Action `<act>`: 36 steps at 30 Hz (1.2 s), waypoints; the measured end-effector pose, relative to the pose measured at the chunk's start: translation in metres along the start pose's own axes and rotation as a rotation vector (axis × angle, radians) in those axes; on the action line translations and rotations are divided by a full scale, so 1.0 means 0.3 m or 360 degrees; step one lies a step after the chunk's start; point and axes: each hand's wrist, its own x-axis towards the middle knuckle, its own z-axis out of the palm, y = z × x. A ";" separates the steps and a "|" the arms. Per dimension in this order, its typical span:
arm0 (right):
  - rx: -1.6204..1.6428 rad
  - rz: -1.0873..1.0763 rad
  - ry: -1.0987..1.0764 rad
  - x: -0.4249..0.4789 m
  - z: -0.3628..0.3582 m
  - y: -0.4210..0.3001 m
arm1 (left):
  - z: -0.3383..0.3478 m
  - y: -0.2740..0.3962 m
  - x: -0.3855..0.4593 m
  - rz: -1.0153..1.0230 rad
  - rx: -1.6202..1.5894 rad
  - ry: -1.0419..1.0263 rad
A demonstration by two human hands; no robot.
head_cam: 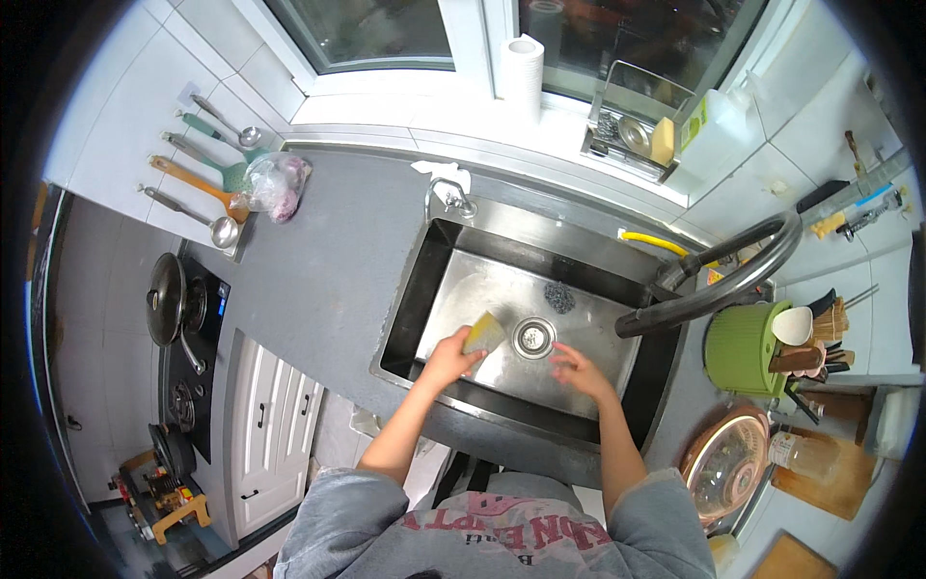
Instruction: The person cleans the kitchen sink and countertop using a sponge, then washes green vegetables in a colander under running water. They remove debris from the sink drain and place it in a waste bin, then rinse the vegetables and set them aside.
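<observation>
My left hand [453, 358] grips a yellow and grey scouring sponge [485, 334] above the left part of the stainless steel sink [463, 286]. Fingers apart, my right hand [579, 371] hovers over the basin just right of the drain strainer [534, 338] and holds nothing. A steel wool scrubber [559, 297] lies on the basin floor behind the drain. From the right, the dark pull-down faucet [712, 297] reaches over the sink's edge. A small chrome tap [450, 197] stands at the back left corner.
Right of the sink are a green utensil holder [738, 347] and a pinkish basin [727, 467]. On the sill stand a paper towel roll [522, 79], a wire rack [629, 137] and a jug [712, 137]. A plastic bag [275, 184] sits on the left counter [325, 275], near a lidded pan [166, 299].
</observation>
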 end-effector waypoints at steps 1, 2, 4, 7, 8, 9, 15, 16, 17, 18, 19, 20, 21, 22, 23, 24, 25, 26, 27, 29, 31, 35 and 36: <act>0.0713 -0.0150 0.0079 -0.038 0.005 -0.064 | -0.017 0.045 -0.009 -0.0115 -0.0691 0.0048; 0.1096 -0.0207 0.0078 -0.038 0.001 -0.043 | -0.014 0.082 -0.005 -0.0186 -0.1171 0.0068; 0.1856 -0.0333 0.0008 -0.012 0.015 0.006 | 0.022 -0.005 0.016 -0.0166 -0.0624 0.0089; 0.0149 -0.0493 0.0342 -0.022 0.067 -0.008 | 0.083 -0.025 0.034 0.0108 0.1300 0.0091; -0.0416 -0.0515 0.0452 -0.007 0.103 -0.028 | 0.098 -0.013 0.043 0.0000 0.0989 0.0231; -0.0991 -0.0495 0.0555 -0.002 0.125 -0.041 | 0.118 0.025 0.048 -0.0108 0.0657 0.0348; 0.1067 -0.0157 0.0351 0.084 0.247 -0.091 | 0.242 0.154 0.051 -0.0371 -0.1429 0.0158; 0.1260 -0.0131 0.0387 0.090 0.245 -0.094 | 0.248 0.157 0.059 -0.0413 -0.1404 0.0075; 0.1430 -0.0182 0.0329 0.076 0.226 -0.089 | 0.251 0.163 0.062 -0.0399 -0.1407 0.0032; 0.1598 -0.0226 0.0255 0.048 0.201 -0.093 | 0.246 0.162 0.056 -0.0395 -0.1414 0.0004; 0.1765 -0.0278 0.0181 0.022 0.164 -0.092 | 0.239 0.165 0.057 -0.0384 -0.1418 -0.0027; 0.2023 -0.0262 0.0214 0.035 0.109 0.016 | 0.244 0.171 0.070 -0.0382 -0.1420 0.0012; 0.1631 -0.0023 0.0536 0.021 0.082 0.065 | 0.234 0.138 0.070 -0.0406 -0.1417 0.0085; 0.1218 0.0211 0.0842 -0.001 0.052 0.093 | 0.222 0.119 0.070 -0.0428 -0.1415 0.0152; 0.0711 0.0235 0.0843 -0.020 0.022 0.119 | 0.203 0.098 0.070 -0.0449 -0.1316 0.0235; 0.0207 0.0257 0.0834 -0.043 -0.013 0.138 | 0.194 0.080 0.068 -0.0444 -0.1180 0.0288; -0.0297 0.0260 0.0809 -0.046 -0.048 0.131 | 0.175 0.058 0.075 -0.0424 -0.1041 0.0351; -0.0803 0.0261 0.0770 -0.039 -0.080 0.120 | 0.152 0.029 0.084 -0.0385 -0.0993 0.0357; -0.1314 0.0272 0.0713 -0.034 -0.109 0.109 | 0.148 -0.002 0.086 -0.0358 -0.0956 0.0356; -0.0244 -0.0178 0.0843 0.033 -0.198 0.042 | 0.146 -0.010 0.073 -0.0365 -0.0912 0.0299; 0.0286 -0.0314 0.0925 0.081 -0.224 -0.264 | 0.112 0.000 0.041 -0.0451 -0.0953 0.0303; 0.1288 -0.1061 0.0815 0.170 -0.375 -0.684 | 0.124 0.010 0.023 -0.0414 -0.1010 0.0309; 0.1340 -0.1154 0.0838 0.206 -0.425 -0.756 | 0.129 0.020 0.018 -0.0401 -0.1013 0.0319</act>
